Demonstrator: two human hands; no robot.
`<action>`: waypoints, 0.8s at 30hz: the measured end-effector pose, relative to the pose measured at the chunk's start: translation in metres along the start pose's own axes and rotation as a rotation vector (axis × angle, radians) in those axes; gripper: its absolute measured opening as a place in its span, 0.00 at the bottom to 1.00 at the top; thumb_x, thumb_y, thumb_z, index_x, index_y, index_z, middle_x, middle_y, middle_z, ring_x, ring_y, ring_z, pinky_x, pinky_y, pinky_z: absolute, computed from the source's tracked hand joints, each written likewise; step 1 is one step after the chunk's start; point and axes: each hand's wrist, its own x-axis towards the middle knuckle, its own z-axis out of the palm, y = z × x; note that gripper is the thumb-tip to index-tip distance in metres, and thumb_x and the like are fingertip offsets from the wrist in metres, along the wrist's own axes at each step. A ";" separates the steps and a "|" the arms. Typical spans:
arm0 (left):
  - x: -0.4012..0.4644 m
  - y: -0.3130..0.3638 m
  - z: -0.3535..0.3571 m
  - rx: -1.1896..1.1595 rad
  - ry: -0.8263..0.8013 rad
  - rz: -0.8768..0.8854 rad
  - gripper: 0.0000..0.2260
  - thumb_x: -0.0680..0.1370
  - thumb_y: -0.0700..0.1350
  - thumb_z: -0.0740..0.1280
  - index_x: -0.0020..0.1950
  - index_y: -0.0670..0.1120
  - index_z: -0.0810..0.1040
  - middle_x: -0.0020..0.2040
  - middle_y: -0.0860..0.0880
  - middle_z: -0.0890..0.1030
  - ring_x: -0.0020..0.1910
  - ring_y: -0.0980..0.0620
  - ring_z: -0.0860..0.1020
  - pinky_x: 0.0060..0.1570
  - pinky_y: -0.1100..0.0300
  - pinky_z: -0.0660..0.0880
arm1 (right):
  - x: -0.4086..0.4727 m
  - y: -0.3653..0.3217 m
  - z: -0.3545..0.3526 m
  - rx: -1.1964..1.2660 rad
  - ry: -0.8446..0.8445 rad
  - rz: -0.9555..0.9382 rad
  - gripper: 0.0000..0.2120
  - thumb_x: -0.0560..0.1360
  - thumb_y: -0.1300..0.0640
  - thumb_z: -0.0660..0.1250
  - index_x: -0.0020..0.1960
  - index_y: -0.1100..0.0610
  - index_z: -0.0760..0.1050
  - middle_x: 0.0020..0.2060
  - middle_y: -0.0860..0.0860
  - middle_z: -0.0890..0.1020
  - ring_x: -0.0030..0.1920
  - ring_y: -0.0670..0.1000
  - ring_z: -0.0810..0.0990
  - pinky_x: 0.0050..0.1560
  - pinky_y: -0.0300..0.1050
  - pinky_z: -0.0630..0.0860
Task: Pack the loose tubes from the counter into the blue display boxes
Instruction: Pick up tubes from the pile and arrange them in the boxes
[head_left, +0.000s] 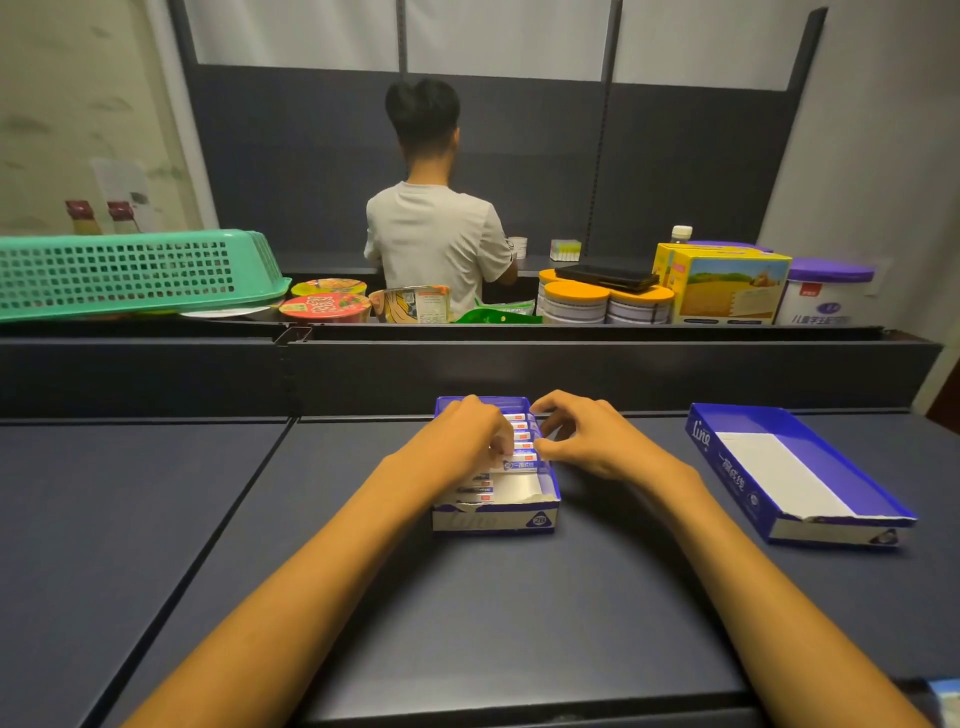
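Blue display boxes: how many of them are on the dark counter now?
2. One blue display box lies under both hands, partly filled with tubes. The other blue box lies to its right, with no tubes visible inside.

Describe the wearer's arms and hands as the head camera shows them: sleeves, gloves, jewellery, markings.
Both forearms are bare up to the bottom edge of the picture, with no sleeve showing. The left hand and right hand wear no gloves. No watch, bracelet or ring shows on either one. No markings or tattoos are visible on them.

surface: dark counter (519, 597) | centre: blue display box (496, 519) stood on it | right: second blue display box (800, 475) lay angled, well apart
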 end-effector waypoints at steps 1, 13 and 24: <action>0.000 0.000 0.000 0.003 0.002 0.002 0.10 0.76 0.42 0.70 0.56 0.46 0.83 0.54 0.47 0.83 0.53 0.49 0.80 0.56 0.56 0.77 | 0.000 0.000 0.000 -0.002 0.000 0.002 0.22 0.74 0.49 0.71 0.64 0.50 0.69 0.60 0.49 0.78 0.53 0.47 0.79 0.43 0.34 0.76; -0.001 -0.002 0.008 0.007 0.062 0.015 0.08 0.76 0.43 0.71 0.54 0.46 0.83 0.53 0.46 0.83 0.49 0.50 0.80 0.52 0.58 0.78 | -0.002 -0.004 0.000 -0.024 0.003 0.013 0.22 0.74 0.49 0.71 0.65 0.49 0.69 0.60 0.50 0.78 0.53 0.47 0.78 0.44 0.35 0.76; -0.018 -0.008 -0.007 -0.079 0.138 -0.017 0.11 0.76 0.44 0.71 0.58 0.45 0.81 0.55 0.47 0.83 0.50 0.52 0.80 0.51 0.60 0.78 | -0.014 -0.007 -0.006 -0.076 0.063 -0.010 0.22 0.76 0.46 0.67 0.67 0.50 0.68 0.60 0.50 0.79 0.54 0.48 0.78 0.51 0.42 0.78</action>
